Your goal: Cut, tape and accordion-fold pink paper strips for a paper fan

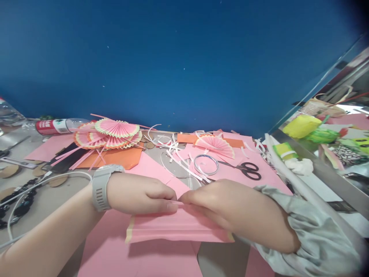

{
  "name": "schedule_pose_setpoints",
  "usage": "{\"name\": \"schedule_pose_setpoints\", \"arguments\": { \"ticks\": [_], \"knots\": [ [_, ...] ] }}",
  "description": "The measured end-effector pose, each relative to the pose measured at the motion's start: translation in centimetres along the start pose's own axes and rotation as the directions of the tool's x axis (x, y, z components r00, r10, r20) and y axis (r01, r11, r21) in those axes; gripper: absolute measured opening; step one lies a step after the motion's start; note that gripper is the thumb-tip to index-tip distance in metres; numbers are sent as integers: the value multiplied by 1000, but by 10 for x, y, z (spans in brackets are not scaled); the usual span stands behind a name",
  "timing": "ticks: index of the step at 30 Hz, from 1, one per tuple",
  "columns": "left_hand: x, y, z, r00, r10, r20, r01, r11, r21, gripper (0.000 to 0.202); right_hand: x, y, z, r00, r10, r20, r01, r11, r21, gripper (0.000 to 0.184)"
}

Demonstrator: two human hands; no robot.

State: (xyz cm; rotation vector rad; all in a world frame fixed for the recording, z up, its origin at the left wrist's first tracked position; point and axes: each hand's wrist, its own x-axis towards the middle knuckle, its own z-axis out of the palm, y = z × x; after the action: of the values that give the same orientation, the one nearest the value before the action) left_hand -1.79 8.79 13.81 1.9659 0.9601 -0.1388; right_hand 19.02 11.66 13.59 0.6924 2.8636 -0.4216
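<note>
A pink paper strip (178, 225) with pale yellow edges and several crosswise creases is between my hands, raised a little over the table. My left hand (141, 194), with a grey watch on its wrist, pinches the far edge of this paper. Close beside it, my right hand (209, 200) grips the same folded edge, its fingertips almost touching the left ones. The right fingers are partly hidden behind the back of the hand. Beneath lies a larger pink sheet (106, 246).
Folded paper fans (117, 129) lie at the back left by a plastic bottle (54, 126). Beyond my right hand are black-handled scissors (249, 171), a roll of tape (206, 164) and white paper scraps (180, 159). A white cable (52, 177) curves on the left. A blue panel (173, 69) stands behind.
</note>
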Motion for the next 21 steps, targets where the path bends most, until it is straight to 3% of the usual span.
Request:
{"name": "schedule_pose_setpoints", "arguments": {
  "ticks": [4, 7, 10, 15, 21],
  "knots": [
    [1, 1, 2, 1000, -4, -24, 6, 997, 73, 29, 0, -4, -1, 997, 61, 37, -59, 997, -51, 13],
    [-3, 1, 2, 996, -9, -84, 19, 992, 122, 29, -1, -1, -2, 994, 105, 4, -105, 991, -82, 29],
    [-7, 3, 1, 993, -23, -112, 35, 993, 109, 32, -2, 2, -5, 994, 105, -32, -108, 990, -94, 28],
    [-18, 8, -4, 990, -42, -132, 52, 996, 77, 27, -13, 5, -19, 997, 74, 38, -77, 993, 84, 17],
    [-29, 11, -10, 962, -5, -271, 10, 1000, 16, 32, -35, 22, -34, 994, 95, -49, -82, 973, 218, 26]
  ]
}}
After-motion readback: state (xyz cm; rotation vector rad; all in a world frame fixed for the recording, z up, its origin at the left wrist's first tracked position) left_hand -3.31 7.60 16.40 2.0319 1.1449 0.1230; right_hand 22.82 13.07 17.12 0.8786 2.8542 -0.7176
